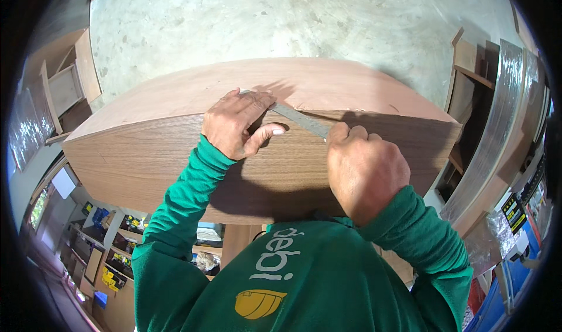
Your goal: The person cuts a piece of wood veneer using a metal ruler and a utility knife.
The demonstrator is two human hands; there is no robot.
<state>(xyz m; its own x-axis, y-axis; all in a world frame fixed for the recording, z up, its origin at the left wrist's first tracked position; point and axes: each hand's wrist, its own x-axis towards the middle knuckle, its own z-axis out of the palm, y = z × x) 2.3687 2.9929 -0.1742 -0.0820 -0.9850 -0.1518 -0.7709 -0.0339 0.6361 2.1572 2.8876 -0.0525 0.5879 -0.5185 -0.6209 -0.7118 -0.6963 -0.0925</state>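
A flat grey metal file (300, 120) lies slantwise across the long edge of a wood-grain cabinet or box. My right hand (364, 167) is closed in a fist around its near right end, hiding the handle. The fingers of my left hand (237, 121) press together on the far left end, thumb stretched out over the brown face. Brown wood-grain laminate covers the near face (281, 168), while the far face (193, 89) is plain pinkish plywood. Where the file crosses the edge, small pale splinters (298, 109) show.
Beyond the box is a stained concrete floor (281, 21). Plastic-wrapped panels and a wooden carcass (474, 68) stand at the right. Another wooden frame (67, 89) is at the far left. Shelves with yellow and black tool cases (114, 276) are at the lower left.
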